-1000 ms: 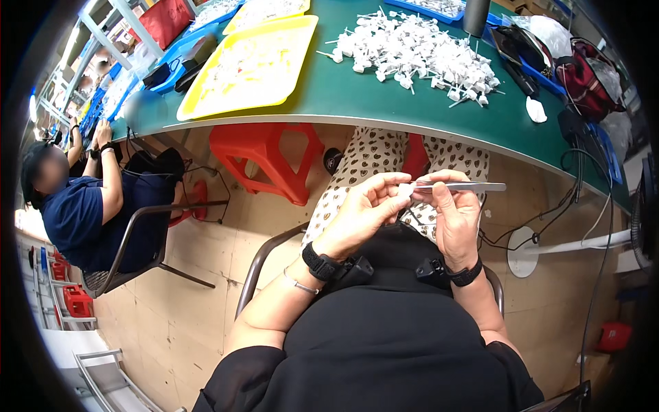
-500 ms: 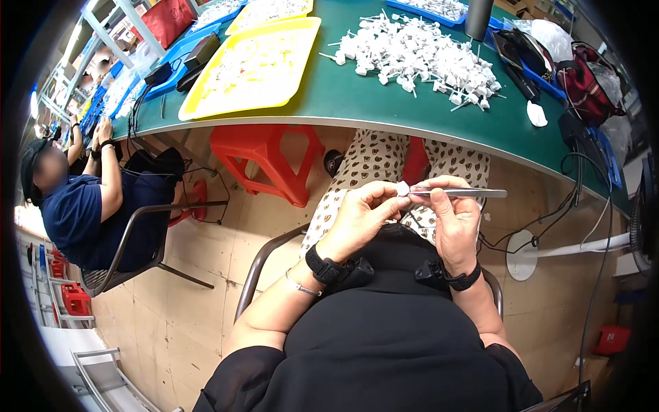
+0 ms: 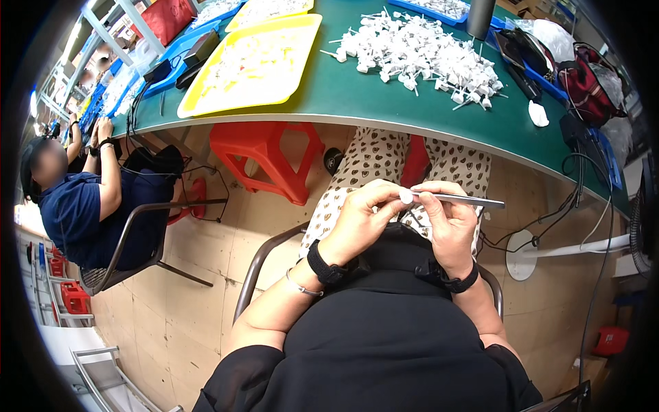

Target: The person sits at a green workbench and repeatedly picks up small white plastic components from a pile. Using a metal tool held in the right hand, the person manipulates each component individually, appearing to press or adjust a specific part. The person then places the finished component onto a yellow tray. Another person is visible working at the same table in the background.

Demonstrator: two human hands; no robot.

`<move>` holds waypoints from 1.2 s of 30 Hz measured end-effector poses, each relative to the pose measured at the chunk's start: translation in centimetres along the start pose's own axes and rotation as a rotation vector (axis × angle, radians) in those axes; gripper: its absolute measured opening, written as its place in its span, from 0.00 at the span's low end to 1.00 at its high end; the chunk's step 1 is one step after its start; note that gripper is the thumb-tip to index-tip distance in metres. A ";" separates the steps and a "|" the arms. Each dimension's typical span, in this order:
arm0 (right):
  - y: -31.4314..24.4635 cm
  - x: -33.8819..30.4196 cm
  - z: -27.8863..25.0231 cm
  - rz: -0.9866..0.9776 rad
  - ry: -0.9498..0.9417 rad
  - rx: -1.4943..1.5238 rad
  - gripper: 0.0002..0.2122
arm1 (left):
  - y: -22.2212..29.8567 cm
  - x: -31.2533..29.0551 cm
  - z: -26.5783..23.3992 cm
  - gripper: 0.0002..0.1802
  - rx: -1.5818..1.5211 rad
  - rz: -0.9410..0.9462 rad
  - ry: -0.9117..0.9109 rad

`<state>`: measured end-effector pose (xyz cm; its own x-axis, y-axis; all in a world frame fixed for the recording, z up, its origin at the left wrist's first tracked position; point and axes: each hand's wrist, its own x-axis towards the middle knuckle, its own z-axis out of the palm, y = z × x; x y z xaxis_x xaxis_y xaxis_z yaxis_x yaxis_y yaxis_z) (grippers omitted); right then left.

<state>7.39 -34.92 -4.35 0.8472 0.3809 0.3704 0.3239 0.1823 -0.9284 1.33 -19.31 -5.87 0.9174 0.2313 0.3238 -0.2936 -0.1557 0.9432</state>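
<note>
Over my lap, my left hand [image 3: 367, 216] pinches a small white plastic part [image 3: 406, 196] between thumb and fingertips. Its round face now shows. My right hand [image 3: 449, 223] is closed on a pair of metal tweezers [image 3: 473, 200], whose tips point left at the white part. Whether the tips touch it is hidden by my fingers. On the green table [image 3: 329, 103] in front lies a heap of similar white parts [image 3: 419, 55] with thin stems. A yellow tray [image 3: 302, 75] of small white and yellow pieces stands to its left.
A red stool [image 3: 264, 154] stands under the table edge. At the right are a blue tray [image 3: 549, 82] with dark items, a dark red bag [image 3: 587, 75], cables and a white fan stand [image 3: 583, 246]. A co-worker [image 3: 82, 199] sits at the left. A grey cylinder [image 3: 480, 19] stands behind the heap.
The white part has been turned in my left fingers, so its round face shows. The tweezers have tilted, their right end slightly lower. Both hands stay close together.
</note>
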 end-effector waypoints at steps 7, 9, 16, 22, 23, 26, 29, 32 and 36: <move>0.4 0.1 -0.1 -0.044 0.022 -0.102 0.04 | -0.3 -0.1 0.0 0.06 0.111 0.084 -0.008; 0.4 0.1 0.0 -0.046 0.031 -0.101 0.04 | -0.4 -0.1 0.1 0.06 0.106 0.104 -0.002; 0.2 0.1 0.1 -0.038 0.043 -0.063 0.04 | -0.2 0.0 -0.1 0.07 0.155 0.121 -0.020; 0.0 0.1 0.1 -0.012 0.040 -0.047 0.04 | -0.3 0.1 0.0 0.07 0.170 0.148 -0.014; 0.0 0.1 0.1 -0.013 0.040 -0.049 0.04 | -0.3 0.1 0.0 0.07 0.176 0.153 -0.013; 0.1 0.1 0.0 -0.014 0.036 -0.060 0.04 | -0.3 0.1 -0.1 0.07 0.182 0.167 -0.011; 0.0 0.1 0.0 -0.007 0.030 -0.079 0.04 | -0.2 0.1 -0.1 0.08 0.181 0.165 -0.011; 0.0 0.1 0.0 -0.005 0.028 -0.077 0.04 | -0.5 0.0 0.0 0.08 0.169 0.173 -0.006; -0.1 0.1 -0.1 -0.013 0.023 -0.084 0.04 | -0.2 0.1 -0.1 0.08 0.198 0.175 -0.022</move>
<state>7.45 -34.96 -4.19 0.8519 0.3577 0.3825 0.3683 0.1101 -0.9232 1.46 -19.16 -6.04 0.8633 0.1638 0.4774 -0.3925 -0.3767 0.8391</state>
